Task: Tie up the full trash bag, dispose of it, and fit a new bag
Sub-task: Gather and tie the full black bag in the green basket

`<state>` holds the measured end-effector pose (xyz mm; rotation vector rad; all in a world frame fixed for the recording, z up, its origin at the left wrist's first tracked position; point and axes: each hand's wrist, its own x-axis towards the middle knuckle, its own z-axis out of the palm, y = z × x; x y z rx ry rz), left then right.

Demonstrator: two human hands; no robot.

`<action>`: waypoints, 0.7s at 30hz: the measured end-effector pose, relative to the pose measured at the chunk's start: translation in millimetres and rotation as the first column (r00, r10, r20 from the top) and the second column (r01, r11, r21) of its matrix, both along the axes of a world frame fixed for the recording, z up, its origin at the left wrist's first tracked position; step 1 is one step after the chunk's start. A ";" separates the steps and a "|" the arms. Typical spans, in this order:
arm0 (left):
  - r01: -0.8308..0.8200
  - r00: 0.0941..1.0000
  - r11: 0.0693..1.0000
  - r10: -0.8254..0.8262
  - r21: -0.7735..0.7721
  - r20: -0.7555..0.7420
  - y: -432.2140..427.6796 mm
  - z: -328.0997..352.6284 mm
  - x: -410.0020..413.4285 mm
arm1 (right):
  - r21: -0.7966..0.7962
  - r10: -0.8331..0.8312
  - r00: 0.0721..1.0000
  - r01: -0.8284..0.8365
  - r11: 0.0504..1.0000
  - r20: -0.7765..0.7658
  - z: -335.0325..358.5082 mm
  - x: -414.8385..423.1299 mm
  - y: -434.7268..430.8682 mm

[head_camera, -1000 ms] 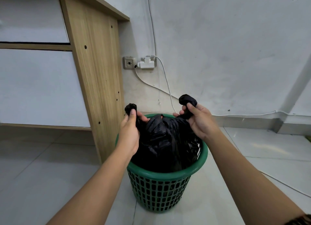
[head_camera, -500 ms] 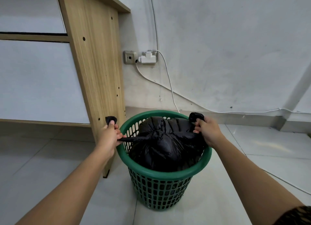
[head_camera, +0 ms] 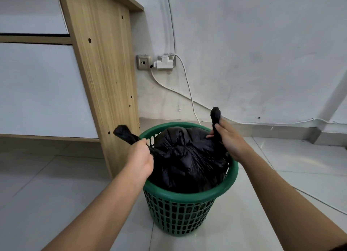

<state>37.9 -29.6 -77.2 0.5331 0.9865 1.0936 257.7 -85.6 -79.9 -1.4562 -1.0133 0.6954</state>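
A full black trash bag (head_camera: 185, 160) sits inside a green lattice bin (head_camera: 180, 211) on the tiled floor. A knot shows on top of the bag near its middle. My left hand (head_camera: 139, 157) grips one twisted end of the bag at the bin's left rim; the tip sticks out to the left. My right hand (head_camera: 229, 140) grips the other twisted end above the right rim, its tip pointing up. Both ends run down to the knot.
A wooden desk side panel (head_camera: 105, 78) stands just left of the bin. On the wall behind are a socket (head_camera: 143, 62) and a white adapter (head_camera: 164, 62) with white cables (head_camera: 189, 93) running down and along the skirting. A cable crosses the floor at right.
After pulling the two ends wide apart and low, my hands have come back closer to the bag. The right hand has risen, and its end now points upward.
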 end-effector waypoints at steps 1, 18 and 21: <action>-0.031 0.999 0.999 0.031 0.014 -0.020 0.8 0.8 0.2 | -0.008 0.006 0.997 -0.005 1.000 0.076 -4.3 -2.3 1.3; 0.536 0.685 0.732 -0.086 0.421 -0.724 -2.0 -22.5 31.5 | -0.235 0.233 0.914 -0.159 0.959 0.333 -36.8 -29.9 17.6; 0.606 0.602 0.715 -0.126 0.349 -0.789 5.8 -29.1 35.2 | -0.264 0.249 0.904 -0.161 0.951 0.346 -44.7 -27.0 25.2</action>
